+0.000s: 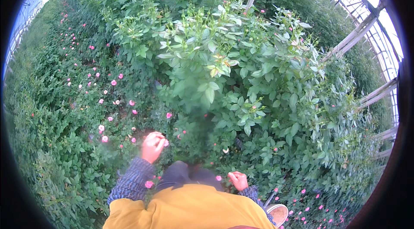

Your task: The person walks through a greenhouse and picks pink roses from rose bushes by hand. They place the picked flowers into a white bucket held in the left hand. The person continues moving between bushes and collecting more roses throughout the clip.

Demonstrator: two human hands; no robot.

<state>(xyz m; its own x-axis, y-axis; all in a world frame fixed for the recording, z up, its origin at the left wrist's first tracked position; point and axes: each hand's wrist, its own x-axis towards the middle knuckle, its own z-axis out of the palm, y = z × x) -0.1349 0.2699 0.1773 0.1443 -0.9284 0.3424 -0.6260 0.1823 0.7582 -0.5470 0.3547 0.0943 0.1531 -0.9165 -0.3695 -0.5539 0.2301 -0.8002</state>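
Left hand is hovering ahead of the mustard-yellow cloth garment (pixel 202 207), right by a small pink rounded bloom!
Ahead and to the left of that garment, the bare left hand (pixel 153 147) in its dark blue patterned knit sleeve (pixel 134 178) is curling its fingers, the bloom (pixel 166 143) sitting at its fingertips; whether that grip is clamping on it, I cannot tell. Just off the garment's front right, the bare right hand (pixel 238 180) is bending its fingers inward, and whether its grip is closing on anything, I cannot tell. A pale round-rimmed container (pixel 278 214) is showing at the garment's right, while a tall, green, leafy bush (pixel 248 71) is rising well ahead.
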